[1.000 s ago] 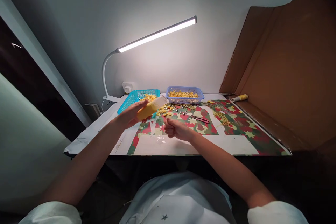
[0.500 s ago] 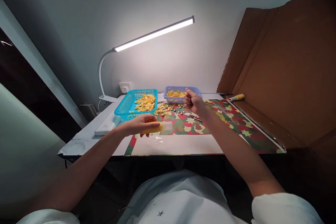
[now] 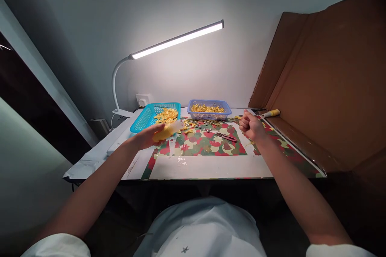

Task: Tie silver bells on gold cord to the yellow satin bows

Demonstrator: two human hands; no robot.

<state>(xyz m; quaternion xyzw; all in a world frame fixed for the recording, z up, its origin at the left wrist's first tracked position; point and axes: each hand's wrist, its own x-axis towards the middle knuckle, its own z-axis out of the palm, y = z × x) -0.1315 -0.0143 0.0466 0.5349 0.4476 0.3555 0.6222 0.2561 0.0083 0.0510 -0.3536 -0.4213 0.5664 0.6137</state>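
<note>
Proceeding from the left: noted a desk lamp (image 3: 177, 40), lit, with its bar slanting up over the work surface. Noted next a teal basket (image 3: 140, 122) with flat yellow pieces (image 3: 167, 115) heaped towards its right side. Found the left hand (image 3: 146, 137) grasping a yellow-wound roll (image 3: 164, 132), in front of the basket's near right part, pale end pointing up and to the right; unable to determine any contact between roll and basket. Advise gripping lightly at the rear of the winding, tilting the pale end clear of the basket rim. Recorded further right a blue basket (image 3: 208, 115) of thin golden pieces, set back near the wall, with small silvery balls (image 3: 208, 130) scattered before it, and red-handled snips (image 3: 226, 137) lying on the patterned cover (image 3: 208, 148). Advise passing above these so as not to catch or scatter anything. Found the right hand (image 3: 251, 126) clenched, raised at the right of the snips, well apart from the roll; contents of the fist hidden, no strand discernible between the hands. If drawing out a strand, recommend pulling smoothly and level, with even tension and matching yield from the left fingers. Observed beyond, beside the cardboard (image 3: 331, 80), a second roll (image 3: 271, 113) lying untouched; recommend stopping the right hand short of both
</note>
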